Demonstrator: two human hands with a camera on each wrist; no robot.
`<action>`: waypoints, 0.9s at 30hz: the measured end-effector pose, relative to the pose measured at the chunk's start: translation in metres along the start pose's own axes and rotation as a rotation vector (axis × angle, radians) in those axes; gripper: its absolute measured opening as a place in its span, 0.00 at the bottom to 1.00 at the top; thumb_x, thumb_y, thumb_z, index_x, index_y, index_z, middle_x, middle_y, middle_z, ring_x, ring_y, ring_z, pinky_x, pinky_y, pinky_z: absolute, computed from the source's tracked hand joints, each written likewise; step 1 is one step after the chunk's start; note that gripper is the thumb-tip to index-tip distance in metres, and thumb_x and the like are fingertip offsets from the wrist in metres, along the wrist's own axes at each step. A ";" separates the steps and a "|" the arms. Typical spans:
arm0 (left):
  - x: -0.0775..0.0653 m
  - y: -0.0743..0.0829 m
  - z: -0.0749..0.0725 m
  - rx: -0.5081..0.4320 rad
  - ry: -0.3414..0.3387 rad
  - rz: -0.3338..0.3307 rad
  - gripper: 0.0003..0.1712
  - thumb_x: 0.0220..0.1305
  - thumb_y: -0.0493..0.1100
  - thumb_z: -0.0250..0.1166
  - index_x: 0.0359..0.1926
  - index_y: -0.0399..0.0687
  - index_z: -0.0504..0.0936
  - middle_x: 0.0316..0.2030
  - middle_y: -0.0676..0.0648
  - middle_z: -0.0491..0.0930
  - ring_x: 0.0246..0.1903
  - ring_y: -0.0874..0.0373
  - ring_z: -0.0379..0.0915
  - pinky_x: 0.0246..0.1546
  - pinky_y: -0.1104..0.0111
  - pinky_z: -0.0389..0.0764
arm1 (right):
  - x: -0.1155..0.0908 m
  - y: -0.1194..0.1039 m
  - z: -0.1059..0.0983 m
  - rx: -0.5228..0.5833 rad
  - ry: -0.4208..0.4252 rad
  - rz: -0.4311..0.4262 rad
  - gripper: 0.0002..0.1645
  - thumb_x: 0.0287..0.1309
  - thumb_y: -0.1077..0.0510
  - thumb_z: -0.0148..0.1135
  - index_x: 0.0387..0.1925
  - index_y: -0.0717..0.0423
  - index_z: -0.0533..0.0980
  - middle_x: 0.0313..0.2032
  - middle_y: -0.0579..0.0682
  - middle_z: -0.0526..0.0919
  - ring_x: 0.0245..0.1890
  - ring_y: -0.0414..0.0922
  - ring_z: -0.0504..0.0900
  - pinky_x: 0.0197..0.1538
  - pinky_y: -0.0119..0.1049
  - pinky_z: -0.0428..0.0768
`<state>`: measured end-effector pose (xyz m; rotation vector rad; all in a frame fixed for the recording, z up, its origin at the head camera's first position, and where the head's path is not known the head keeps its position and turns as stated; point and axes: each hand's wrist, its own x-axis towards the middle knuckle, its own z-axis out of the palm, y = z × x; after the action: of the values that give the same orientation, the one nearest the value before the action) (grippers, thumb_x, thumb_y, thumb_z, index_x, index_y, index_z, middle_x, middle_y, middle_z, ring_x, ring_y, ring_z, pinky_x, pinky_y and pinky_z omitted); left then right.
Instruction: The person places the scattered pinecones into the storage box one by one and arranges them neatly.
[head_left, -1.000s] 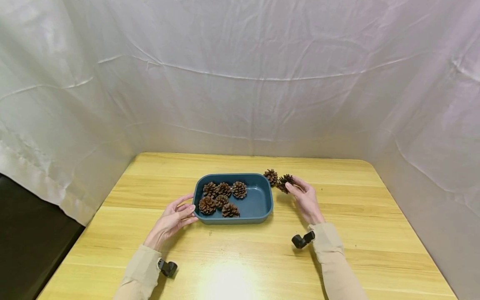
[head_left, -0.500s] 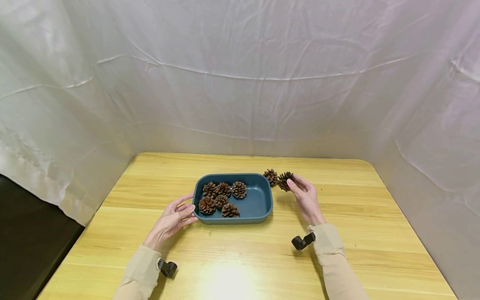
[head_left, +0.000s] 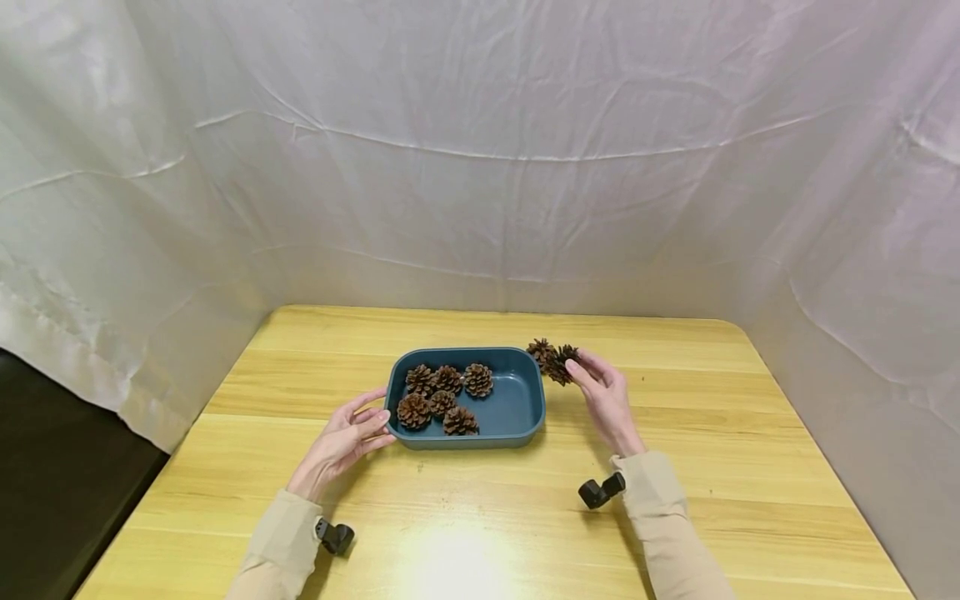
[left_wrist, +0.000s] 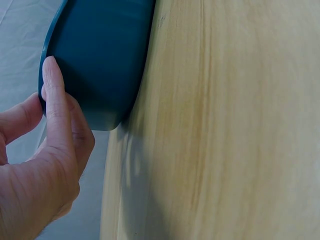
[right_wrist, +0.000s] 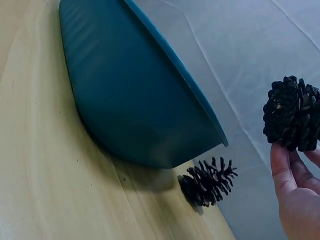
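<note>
A dark blue rectangular container with rounded corners sits on the wooden table, several brown pine cones lying in its left and middle part. My left hand grips the container's left end, thumb and fingers at the rim. To the right, my right hand pinches a pine cone between thumb and fingers, held up off the table, higher than the container's rim in the right wrist view. Another pine cone lies on the table by the container's far right corner, partly overlapped by the held one in the head view.
The wooden table has light yellow planks. Pale grey fabric hangs behind it and along both sides. A dark surface shows beyond the left edge. Small black cameras are strapped at both wrists.
My right hand has raised its pine cone slightly, then shifted it left towards the container and the pine cone lying there. The left hand and container have stayed in place.
</note>
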<state>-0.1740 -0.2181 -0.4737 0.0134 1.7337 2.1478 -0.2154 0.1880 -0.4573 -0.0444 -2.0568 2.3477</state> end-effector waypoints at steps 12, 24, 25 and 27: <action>0.000 -0.001 -0.001 -0.006 -0.004 0.005 0.39 0.76 0.35 0.55 0.78 0.34 0.45 0.42 0.52 0.78 0.36 0.66 0.78 0.45 0.73 0.89 | -0.007 -0.002 0.010 0.067 -0.022 -0.039 0.32 0.66 0.69 0.56 0.69 0.75 0.62 0.51 0.41 0.77 0.50 0.31 0.80 0.62 0.19 0.78; 0.000 -0.001 -0.001 -0.013 -0.007 0.005 0.39 0.75 0.34 0.55 0.78 0.34 0.45 0.43 0.52 0.78 0.37 0.65 0.79 0.46 0.72 0.89 | -0.008 0.000 0.015 -0.064 -0.069 -0.085 0.30 0.63 0.67 0.63 0.65 0.72 0.69 0.50 0.37 0.80 0.50 0.30 0.79 0.60 0.19 0.78; 0.000 -0.001 -0.001 -0.013 -0.007 0.005 0.39 0.75 0.34 0.55 0.78 0.34 0.45 0.43 0.52 0.78 0.37 0.65 0.79 0.46 0.72 0.89 | -0.008 0.000 0.016 -0.072 -0.072 -0.089 0.30 0.62 0.67 0.63 0.65 0.72 0.69 0.50 0.36 0.80 0.51 0.30 0.80 0.60 0.19 0.78; 0.000 -0.001 -0.001 -0.013 -0.007 0.004 0.39 0.75 0.34 0.55 0.78 0.34 0.45 0.43 0.52 0.78 0.37 0.65 0.79 0.46 0.72 0.89 | -0.008 0.000 0.017 -0.073 -0.082 -0.094 0.29 0.62 0.67 0.64 0.64 0.72 0.70 0.49 0.35 0.81 0.50 0.31 0.80 0.60 0.20 0.79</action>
<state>-0.1741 -0.2189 -0.4747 0.0214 1.7172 2.1596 -0.2075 0.1709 -0.4551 0.1461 -2.1300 2.2557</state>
